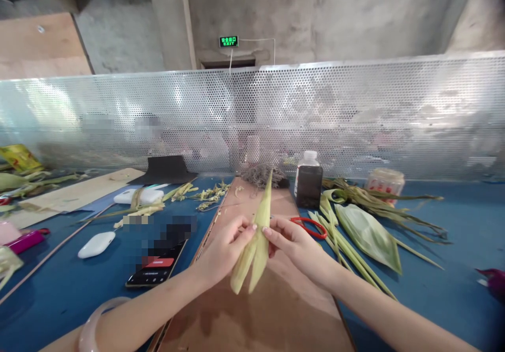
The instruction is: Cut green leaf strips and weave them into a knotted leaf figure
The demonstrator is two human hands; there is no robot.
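A white oval case [96,244] lies at the left of the blue worktop [63,294], with a black phone [155,271] just right of it. On the brown board [276,310] in the middle, the left hand [223,249] pinches the pale yellow-green folded leaf strip [258,236], held upright above the board; its fingers [246,229] are closed on the strip's left edge. The right hand [298,247] grips the right edge, fingers closed. Further right lie red-handled scissors [311,227], a dark bottle with a white cap [308,179] and broad green leaves [369,233].
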